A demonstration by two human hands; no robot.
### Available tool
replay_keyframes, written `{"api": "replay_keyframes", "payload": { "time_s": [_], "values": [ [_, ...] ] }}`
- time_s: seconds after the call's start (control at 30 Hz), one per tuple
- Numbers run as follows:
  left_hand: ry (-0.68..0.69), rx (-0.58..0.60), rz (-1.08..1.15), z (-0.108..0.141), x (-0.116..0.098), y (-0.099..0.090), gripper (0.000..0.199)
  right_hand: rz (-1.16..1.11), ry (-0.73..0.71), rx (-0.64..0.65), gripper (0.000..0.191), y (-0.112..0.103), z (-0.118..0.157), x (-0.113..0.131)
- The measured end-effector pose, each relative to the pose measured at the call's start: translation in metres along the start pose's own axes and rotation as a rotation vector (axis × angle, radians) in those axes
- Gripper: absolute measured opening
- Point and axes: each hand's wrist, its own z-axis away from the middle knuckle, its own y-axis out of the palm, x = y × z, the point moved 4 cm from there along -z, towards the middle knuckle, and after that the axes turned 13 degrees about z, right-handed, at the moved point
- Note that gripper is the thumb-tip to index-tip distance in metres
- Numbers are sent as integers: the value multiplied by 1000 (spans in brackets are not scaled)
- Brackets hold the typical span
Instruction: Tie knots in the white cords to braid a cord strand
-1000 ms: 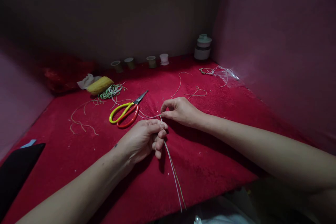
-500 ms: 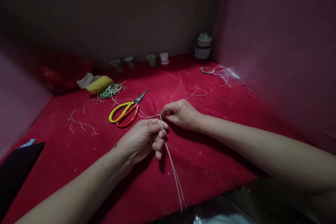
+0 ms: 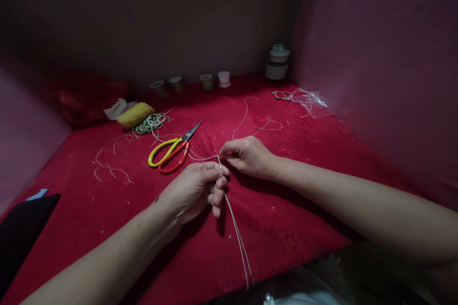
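Note:
Near the middle of the red cloth, my left hand (image 3: 203, 186) pinches thin cords (image 3: 234, 221) between thumb and forefinger. Their two strands, one white and one greenish, run down toward the table's front edge. My right hand (image 3: 246, 155) is just beyond and to the right, its thumb and fingertips closed at the upper end of the cords, beside a small knot. Another pale cord leads left from there toward the scissors (image 3: 172, 152), which have one yellow and one red handle and lie close to my left hand.
Four spools (image 3: 206, 82) stand along the back, with a white jar (image 3: 277, 63) to their right. At the left are a yellow bundle (image 3: 136, 115), knotted green-white cords (image 3: 152, 124) and a dark object (image 3: 26, 228). Loose cords and a clear bag (image 3: 315, 105) lie at the right.

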Motion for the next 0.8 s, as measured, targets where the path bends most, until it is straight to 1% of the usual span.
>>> {"api": "replay_keyframes", "payload": {
  "time_s": [0.27, 0.43, 0.8],
  "values": [
    [4, 1, -1, 0, 0, 1, 5, 33, 134, 90, 12, -4, -7, 2],
    [2, -19, 0, 1, 0, 2, 3, 35, 171, 137, 11, -3, -12, 0],
    [-8, -28, -10, 0, 1, 0, 4, 164, 197, 114, 12, -2, -11, 2]
  ]
}}
